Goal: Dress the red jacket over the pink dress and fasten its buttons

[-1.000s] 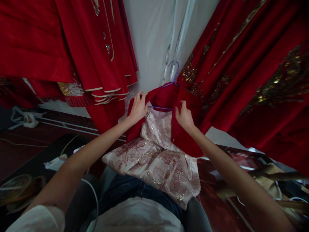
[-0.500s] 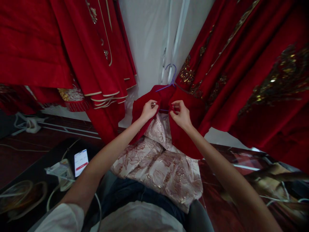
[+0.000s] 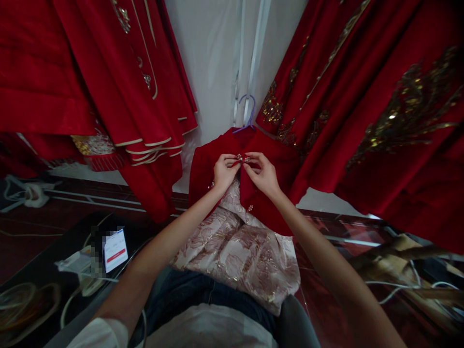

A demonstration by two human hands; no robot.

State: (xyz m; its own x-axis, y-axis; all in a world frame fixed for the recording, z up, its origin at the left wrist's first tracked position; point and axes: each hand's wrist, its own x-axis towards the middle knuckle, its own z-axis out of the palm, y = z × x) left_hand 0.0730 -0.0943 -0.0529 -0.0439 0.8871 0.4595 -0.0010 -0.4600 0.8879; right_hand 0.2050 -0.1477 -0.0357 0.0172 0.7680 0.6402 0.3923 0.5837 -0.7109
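Note:
A short red jacket (image 3: 210,164) hangs on a purple hanger (image 3: 249,118) over a pale pink brocade dress (image 3: 239,251) whose skirt spreads across my lap. My left hand (image 3: 225,173) pinches one front edge of the jacket near the neck. My right hand (image 3: 261,173) pinches the opposite edge, and the two edges meet between my fingertips. Small jewelled clasps (image 3: 242,158) show at the fingertips. Lower on the right front sits another jewelled clasp (image 3: 250,208). The exact hold on the clasp parts is partly hidden by my fingers.
Red garments with gold trim (image 3: 145,96) hang at the left, and red garments with sequins (image 3: 391,116) at the right. On a dark surface at the left lie a lit phone (image 3: 116,250) and cables. Cluttered items (image 3: 409,261) lie at the lower right.
My hands have come together from either side, bringing the jacket's two front edges to meet. The jewelled clasps now show between my fingers. The view has shifted slightly.

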